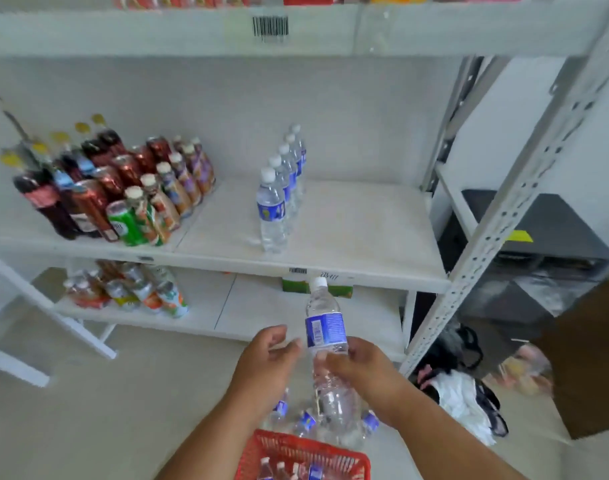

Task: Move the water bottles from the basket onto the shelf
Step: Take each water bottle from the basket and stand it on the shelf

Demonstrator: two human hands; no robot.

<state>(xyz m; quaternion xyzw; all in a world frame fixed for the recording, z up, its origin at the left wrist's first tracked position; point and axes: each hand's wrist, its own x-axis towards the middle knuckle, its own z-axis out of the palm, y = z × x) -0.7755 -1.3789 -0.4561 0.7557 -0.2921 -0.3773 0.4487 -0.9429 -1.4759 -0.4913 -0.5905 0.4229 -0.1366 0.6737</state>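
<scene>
The white metal shelf unit [348, 268] fills the view; its middle board carries soft-drink bottles and cans [116, 188] at the left and a single-file row of water bottles [282, 188] near the centre, with bare board to the right of that row as far as the perforated upright [497, 216]. The red basket [306, 455] sits low at the bottom edge and holds more water bottles. The right hand [362, 368] grips one water bottle [325, 327] around its mid-body just below the blue label, fingers curled round it, cap up and tilted slightly. The left hand [268, 355] hovers beside it, fingers loosely spread, holding nothing. The bottle appears full, so moderately heavy; its thin ribbed plastic likely dents under pressure. Grip at the labelled waist. Clear the front lip of the board when lifting in.
</scene>
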